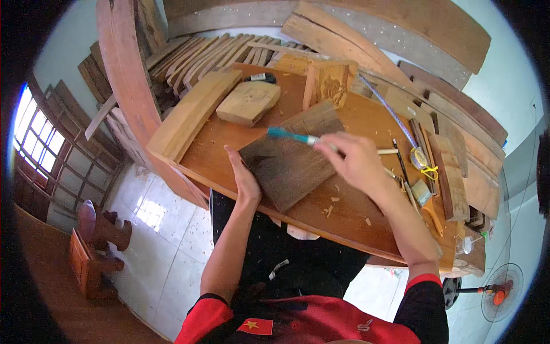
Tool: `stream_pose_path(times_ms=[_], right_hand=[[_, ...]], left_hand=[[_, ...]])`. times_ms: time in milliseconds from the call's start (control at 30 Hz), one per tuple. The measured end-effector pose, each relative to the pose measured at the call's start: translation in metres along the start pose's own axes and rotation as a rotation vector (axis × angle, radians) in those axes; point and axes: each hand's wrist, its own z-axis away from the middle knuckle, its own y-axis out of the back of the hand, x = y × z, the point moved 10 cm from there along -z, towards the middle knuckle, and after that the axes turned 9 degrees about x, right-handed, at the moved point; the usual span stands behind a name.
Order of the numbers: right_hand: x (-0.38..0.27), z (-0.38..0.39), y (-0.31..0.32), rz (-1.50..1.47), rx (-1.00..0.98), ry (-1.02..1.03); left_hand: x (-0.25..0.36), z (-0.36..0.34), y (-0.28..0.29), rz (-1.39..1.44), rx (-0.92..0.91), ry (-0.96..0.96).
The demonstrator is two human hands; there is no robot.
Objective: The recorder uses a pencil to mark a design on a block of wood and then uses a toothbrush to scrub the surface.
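A dark brown wooden board [295, 163] lies at a slant over the near part of the table. My left hand [246, 180] is at its left edge, supporting it; one digit stretches up along the side, and the other fingers are largely hidden. Above the board's right side, my right hand [352, 157] is closed round a slim tool [286, 135] with a teal end and a silver collar. The teal end points left over the board. Whether it is a brush or a chisel, I cannot tell. Wood chips [329, 211] lie beside the board.
Pale wood blocks [246, 103] stand on the table's [366, 229] left part, a carved block [329, 83] behind the board. On the right lie a tape measure [418, 156], a flat brush [432, 215] and thin tools. Planks [338, 34] lean behind; a fan [501, 292] stands lower right.
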Motion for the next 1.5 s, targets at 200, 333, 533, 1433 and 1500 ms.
stream_pose_path(times_ms=[200,333,533,1433,1500], right_hand=[[-0.022,0.012,-0.027,-0.093,-0.189,0.005],[-0.027,0.015,-0.021,-0.048,-0.200,-0.042],[0.009,-0.004,-0.002,0.046,-0.147,-0.167],[-0.030,0.014,-0.044,-0.122,-0.218,-0.114],[-0.020,0.006,-0.033,-0.125,-0.156,-0.141]], left_hand=[[-0.009,-0.003,0.013,-0.026,0.049,0.065],[0.006,0.015,-0.008,-0.078,-0.075,0.077],[0.013,0.020,-0.011,-0.099,-0.086,0.089],[0.014,0.014,-0.001,-0.124,-0.021,-0.009],[0.015,0.023,-0.013,-0.068,-0.061,0.084]])
